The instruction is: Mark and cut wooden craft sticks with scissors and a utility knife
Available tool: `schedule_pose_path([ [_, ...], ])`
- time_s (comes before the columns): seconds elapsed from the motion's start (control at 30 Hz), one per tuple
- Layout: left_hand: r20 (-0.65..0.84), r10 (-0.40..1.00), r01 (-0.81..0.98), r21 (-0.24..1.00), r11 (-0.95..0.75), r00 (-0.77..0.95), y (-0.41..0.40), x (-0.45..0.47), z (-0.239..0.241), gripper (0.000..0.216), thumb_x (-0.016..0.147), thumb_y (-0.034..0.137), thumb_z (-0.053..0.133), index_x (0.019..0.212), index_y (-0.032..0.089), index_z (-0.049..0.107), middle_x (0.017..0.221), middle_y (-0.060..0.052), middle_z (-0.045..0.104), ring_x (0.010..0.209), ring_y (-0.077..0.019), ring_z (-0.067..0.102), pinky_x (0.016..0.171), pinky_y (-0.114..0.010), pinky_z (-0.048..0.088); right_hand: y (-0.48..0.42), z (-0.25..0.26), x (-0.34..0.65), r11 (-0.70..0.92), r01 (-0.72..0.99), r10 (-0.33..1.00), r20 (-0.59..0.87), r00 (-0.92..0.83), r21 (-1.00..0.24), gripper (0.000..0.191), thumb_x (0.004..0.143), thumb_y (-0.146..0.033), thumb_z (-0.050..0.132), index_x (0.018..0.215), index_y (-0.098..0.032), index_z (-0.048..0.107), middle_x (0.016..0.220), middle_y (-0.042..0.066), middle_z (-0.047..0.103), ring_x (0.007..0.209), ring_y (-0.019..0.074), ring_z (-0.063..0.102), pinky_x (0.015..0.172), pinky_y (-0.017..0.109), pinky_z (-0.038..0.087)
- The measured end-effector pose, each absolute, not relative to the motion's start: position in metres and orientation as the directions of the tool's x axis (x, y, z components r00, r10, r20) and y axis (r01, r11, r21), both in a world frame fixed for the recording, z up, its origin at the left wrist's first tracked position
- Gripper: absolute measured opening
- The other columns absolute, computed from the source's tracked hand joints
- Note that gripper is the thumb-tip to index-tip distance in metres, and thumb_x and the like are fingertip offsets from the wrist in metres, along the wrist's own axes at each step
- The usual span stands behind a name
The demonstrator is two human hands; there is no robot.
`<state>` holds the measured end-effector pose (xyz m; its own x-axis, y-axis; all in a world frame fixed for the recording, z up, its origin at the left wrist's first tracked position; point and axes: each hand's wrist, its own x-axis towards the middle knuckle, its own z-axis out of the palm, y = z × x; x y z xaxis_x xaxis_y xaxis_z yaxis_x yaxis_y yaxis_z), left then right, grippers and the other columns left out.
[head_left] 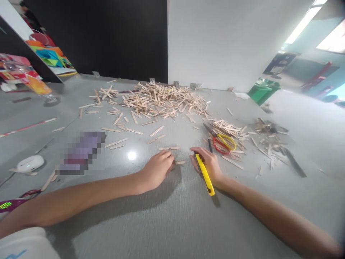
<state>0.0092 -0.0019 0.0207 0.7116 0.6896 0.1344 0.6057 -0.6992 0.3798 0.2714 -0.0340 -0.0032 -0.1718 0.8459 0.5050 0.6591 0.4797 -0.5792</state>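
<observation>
My left hand (159, 168) rests low over the grey table, its fingers closed on a short wooden stick (180, 163) whose right end sticks out. Just beyond lies another wooden stick (169, 148) with a dark mark at its middle. A yellow utility knife (205, 175) is gripped in my right hand (208, 163), its handle slanting back toward me. The knife's blade end is hidden by my fingers. Scissors (225, 142) with one red and one yellow handle lie to the right of that hand, partly on a small heap of sticks (226, 127).
A large pile of wooden sticks (161, 99) spreads before the black and white panels. Leftward are a white earbud case (30, 163), a pixelated purple object (83, 151) and a bottle (37, 84). A metal strip (295, 163) lies at the right, near a green bin (262, 91).
</observation>
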Motion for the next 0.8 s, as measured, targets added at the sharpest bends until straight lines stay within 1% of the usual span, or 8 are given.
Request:
schedule_pose_path([
  [0.1, 0.095, 0.731, 0.616, 0.472, -0.631, 0.676, 0.000, 0.008, 0.021, 0.020, 0.108, 0.014, 0.050, 0.091, 0.021, 0.057, 0.086, -0.007, 0.066, 0.084, -0.0265, 0.069, 0.070, -0.036, 0.051, -0.033, -0.005, 0.273, 0.453, 0.686, 0.859, 0.484, -0.166, -0.569, 0.027, 0.107, -0.020, 0.062, 0.131, -0.022, 0.074, 0.102, 0.008, 0.079, 0.068, 0.0200, 0.066, 0.067, 0.031, 0.054],
  [0.23, 0.028, 0.775, 0.601, 0.614, -0.511, 0.631, 0.005, 0.004, 0.039, 0.016, 0.114, 0.022, 0.039, 0.102, 0.022, 0.050, 0.071, 0.001, 0.059, 0.055, -0.0179, 0.054, 0.056, -0.031, 0.039, -0.032, -0.003, 0.274, 0.434, 0.702, 0.865, 0.477, -0.152, -0.564, 0.031, 0.104, -0.015, 0.059, 0.131, -0.021, 0.074, 0.103, 0.010, 0.078, 0.069, 0.0213, 0.066, 0.064, 0.032, 0.051],
  [0.33, -0.010, 0.782, 0.543, 0.725, -0.424, 0.623, 0.008, 0.000, 0.063, 0.022, 0.118, 0.032, 0.033, 0.106, 0.023, 0.049, 0.078, 0.001, 0.066, 0.060, -0.0153, 0.057, 0.058, -0.027, 0.041, -0.032, 0.005, 0.275, 0.449, 0.682, 0.854, 0.502, -0.137, -0.577, 0.022, 0.106, -0.024, 0.062, 0.124, -0.021, 0.074, 0.101, 0.010, 0.078, 0.076, 0.0244, 0.071, 0.068, 0.034, 0.054],
  [0.47, -0.079, 0.748, 0.475, 0.815, -0.332, 0.659, 0.013, -0.003, 0.083, 0.034, 0.117, 0.043, 0.040, 0.099, 0.022, 0.059, 0.076, 0.002, 0.060, 0.062, -0.0130, 0.053, 0.059, -0.025, 0.040, -0.036, 0.024, 0.276, 0.447, 0.627, 0.855, 0.510, -0.091, -0.638, 0.017, 0.110, -0.032, 0.060, 0.116, -0.024, 0.074, 0.089, 0.005, 0.077, 0.072, 0.0221, 0.072, 0.070, 0.033, 0.057],
  [0.6, -0.241, 0.626, 0.458, 0.864, -0.210, 0.742, 0.025, -0.002, 0.067, 0.028, 0.109, 0.045, 0.057, 0.102, 0.019, 0.066, 0.074, 0.002, 0.064, 0.059, -0.0131, 0.057, 0.056, -0.024, 0.041, -0.044, 0.033, 0.275, 0.451, 0.555, 0.881, 0.447, -0.153, -0.699, 0.024, 0.113, -0.036, 0.058, 0.118, -0.022, 0.077, 0.078, 0.002, 0.077, 0.057, 0.0171, 0.067, 0.057, 0.029, 0.053],
  [0.67, -0.345, 0.522, 0.472, 0.872, -0.129, 0.780, 0.032, 0.000, 0.052, 0.035, 0.108, 0.052, 0.059, 0.096, 0.019, 0.066, 0.068, 0.001, 0.066, 0.050, -0.0133, 0.059, 0.051, -0.024, 0.041, -0.047, 0.033, 0.274, 0.455, 0.519, 0.888, 0.408, -0.210, -0.724, 0.024, 0.112, -0.034, 0.059, 0.123, -0.020, 0.075, 0.072, 0.000, 0.075, 0.050, 0.0153, 0.064, 0.051, 0.028, 0.051],
  [0.73, -0.424, 0.416, 0.492, 0.868, -0.067, 0.805, 0.039, 0.001, 0.038, 0.047, 0.106, 0.060, 0.060, 0.084, 0.018, 0.065, 0.065, -0.003, 0.069, 0.047, -0.0152, 0.065, 0.046, -0.024, 0.039, -0.050, 0.031, 0.273, 0.465, 0.491, 0.885, 0.373, -0.279, -0.736, 0.018, 0.108, -0.031, 0.065, 0.118, -0.019, 0.075, 0.067, -0.002, 0.074, 0.047, 0.0143, 0.062, 0.048, 0.026, 0.049],
  [0.8, -0.458, 0.353, 0.499, 0.866, -0.028, 0.816, 0.044, 0.001, 0.031, 0.051, 0.105, 0.063, 0.062, 0.082, 0.018, 0.067, 0.063, -0.003, 0.069, 0.046, -0.0151, 0.066, 0.043, -0.022, 0.035, -0.052, 0.031, 0.271, 0.490, 0.471, 0.866, 0.347, -0.360, -0.734, 0.012, 0.104, -0.029, 0.070, 0.107, -0.020, 0.079, 0.066, -0.001, 0.075, 0.048, 0.0141, 0.063, 0.049, 0.026, 0.050],
])
